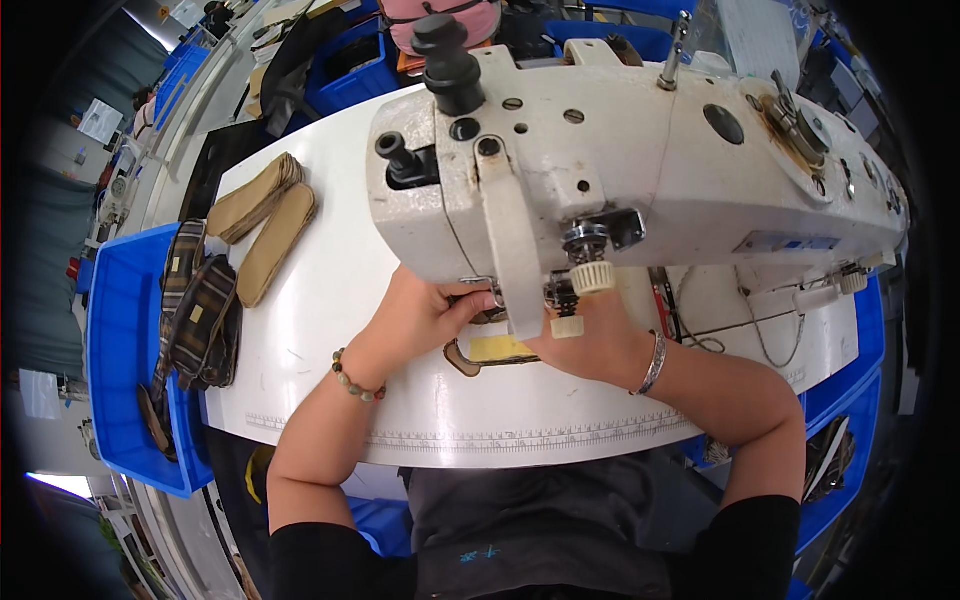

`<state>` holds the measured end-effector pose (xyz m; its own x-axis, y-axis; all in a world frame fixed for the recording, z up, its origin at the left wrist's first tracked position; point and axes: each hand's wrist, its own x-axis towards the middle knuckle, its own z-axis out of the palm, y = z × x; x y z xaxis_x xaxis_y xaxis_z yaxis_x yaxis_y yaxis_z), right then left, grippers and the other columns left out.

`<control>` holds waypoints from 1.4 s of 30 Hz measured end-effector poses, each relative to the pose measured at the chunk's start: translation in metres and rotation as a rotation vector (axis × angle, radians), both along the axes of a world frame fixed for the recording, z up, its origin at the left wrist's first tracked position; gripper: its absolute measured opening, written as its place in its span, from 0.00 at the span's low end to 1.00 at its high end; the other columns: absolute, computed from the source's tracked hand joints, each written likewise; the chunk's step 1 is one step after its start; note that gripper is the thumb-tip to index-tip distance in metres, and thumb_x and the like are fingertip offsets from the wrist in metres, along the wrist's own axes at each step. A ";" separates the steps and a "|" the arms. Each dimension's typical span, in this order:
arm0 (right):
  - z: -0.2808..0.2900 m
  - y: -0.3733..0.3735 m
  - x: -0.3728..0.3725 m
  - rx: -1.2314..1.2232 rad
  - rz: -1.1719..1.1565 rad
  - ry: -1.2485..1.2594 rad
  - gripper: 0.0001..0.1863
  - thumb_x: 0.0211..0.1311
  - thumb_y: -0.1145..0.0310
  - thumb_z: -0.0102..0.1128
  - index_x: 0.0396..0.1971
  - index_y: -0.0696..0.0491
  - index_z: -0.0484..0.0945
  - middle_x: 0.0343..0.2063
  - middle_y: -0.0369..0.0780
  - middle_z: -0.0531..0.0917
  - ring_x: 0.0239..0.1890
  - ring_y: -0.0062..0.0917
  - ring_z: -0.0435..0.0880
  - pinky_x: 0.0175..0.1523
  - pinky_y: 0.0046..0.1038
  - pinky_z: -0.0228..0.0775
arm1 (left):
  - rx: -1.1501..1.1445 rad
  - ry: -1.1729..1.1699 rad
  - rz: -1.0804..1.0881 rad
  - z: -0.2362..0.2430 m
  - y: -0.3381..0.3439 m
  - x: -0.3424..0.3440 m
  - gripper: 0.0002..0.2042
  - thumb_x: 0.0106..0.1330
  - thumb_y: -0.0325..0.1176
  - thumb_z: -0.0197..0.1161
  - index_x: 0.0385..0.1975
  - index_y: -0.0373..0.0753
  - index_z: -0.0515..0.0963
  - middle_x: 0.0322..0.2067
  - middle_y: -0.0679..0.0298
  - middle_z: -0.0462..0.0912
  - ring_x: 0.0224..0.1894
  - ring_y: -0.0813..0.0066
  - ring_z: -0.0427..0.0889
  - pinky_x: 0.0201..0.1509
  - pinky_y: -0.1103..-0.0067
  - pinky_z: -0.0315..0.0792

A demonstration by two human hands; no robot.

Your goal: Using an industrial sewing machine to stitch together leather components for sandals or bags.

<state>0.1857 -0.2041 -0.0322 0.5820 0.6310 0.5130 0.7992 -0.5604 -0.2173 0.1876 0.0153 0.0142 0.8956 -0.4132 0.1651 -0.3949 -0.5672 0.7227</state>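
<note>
A white industrial sewing machine (pixel 640 150) reaches over the table, its head above both my hands. My left hand (pixel 425 315) is beside the presser area, thumb and index finger pinched together on the edge of a small dark brown workpiece. On the other side of the needle area, my right hand (pixel 590 340) rests low, its fingers mostly hidden behind the machine's lever and tension knobs. Between the hands and nearer to me lies a tan-edged piece (pixel 461 360) with a yellow patch (pixel 500 348). The machine head covers the needle and much of the work.
Stacked tan sole-shaped pieces (pixel 275 240) lie on the white table (pixel 330 400) at the left. A blue bin (pixel 130 370) beside it holds striped, plaid-like fabric pieces (pixel 205 320). A printed ruler (pixel 500 440) follows the front edge. A grey cord (pixel 775 350) lies at the right.
</note>
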 end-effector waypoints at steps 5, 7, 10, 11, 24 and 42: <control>0.005 0.003 0.003 0.092 0.048 0.057 0.06 0.59 0.67 0.59 0.27 0.52 0.82 0.18 0.42 0.82 0.18 0.35 0.82 0.25 0.34 0.73 | 0.021 0.004 0.009 -0.002 0.000 0.002 0.10 0.56 0.28 0.71 0.39 0.39 0.86 0.35 0.59 0.87 0.40 0.60 0.84 0.47 0.71 0.77; -0.010 0.002 0.008 0.021 0.076 -0.159 0.05 0.60 0.67 0.59 0.31 0.50 0.82 0.17 0.41 0.82 0.18 0.34 0.82 0.24 0.34 0.73 | -0.006 0.024 0.003 0.001 -0.001 0.001 0.10 0.56 0.28 0.71 0.38 0.39 0.86 0.35 0.59 0.87 0.41 0.59 0.84 0.48 0.71 0.76; -0.020 0.001 0.007 -0.030 0.105 -0.101 0.06 0.60 0.68 0.58 0.36 0.49 0.81 0.17 0.39 0.81 0.18 0.33 0.82 0.23 0.35 0.72 | 0.057 -0.174 0.043 0.011 0.001 -0.004 0.08 0.56 0.31 0.72 0.34 0.39 0.86 0.33 0.60 0.87 0.39 0.60 0.83 0.44 0.71 0.76; -0.019 0.001 0.007 -0.029 0.105 -0.102 0.06 0.60 0.68 0.58 0.36 0.49 0.81 0.17 0.39 0.81 0.18 0.33 0.82 0.23 0.35 0.72 | 0.164 -0.265 0.201 0.013 0.008 -0.005 0.07 0.55 0.32 0.72 0.32 0.39 0.86 0.32 0.61 0.87 0.37 0.61 0.83 0.42 0.71 0.76; 0.010 -0.002 0.001 -0.044 0.117 -0.023 0.03 0.57 0.69 0.57 0.30 0.52 0.76 0.18 0.37 0.81 0.18 0.32 0.82 0.23 0.34 0.72 | 0.040 -0.145 0.041 0.018 0.003 -0.011 0.13 0.59 0.43 0.71 0.32 0.38 0.86 0.24 0.61 0.82 0.33 0.59 0.80 0.41 0.72 0.75; -0.001 -0.003 -0.007 -0.167 0.073 -0.086 0.14 0.53 0.70 0.58 0.41 0.51 0.80 0.20 0.37 0.80 0.19 0.30 0.81 0.24 0.33 0.73 | 0.591 -0.672 0.111 0.012 -0.013 -0.036 0.09 0.51 0.33 0.68 0.33 0.47 0.84 0.30 0.73 0.78 0.30 0.78 0.79 0.38 0.76 0.67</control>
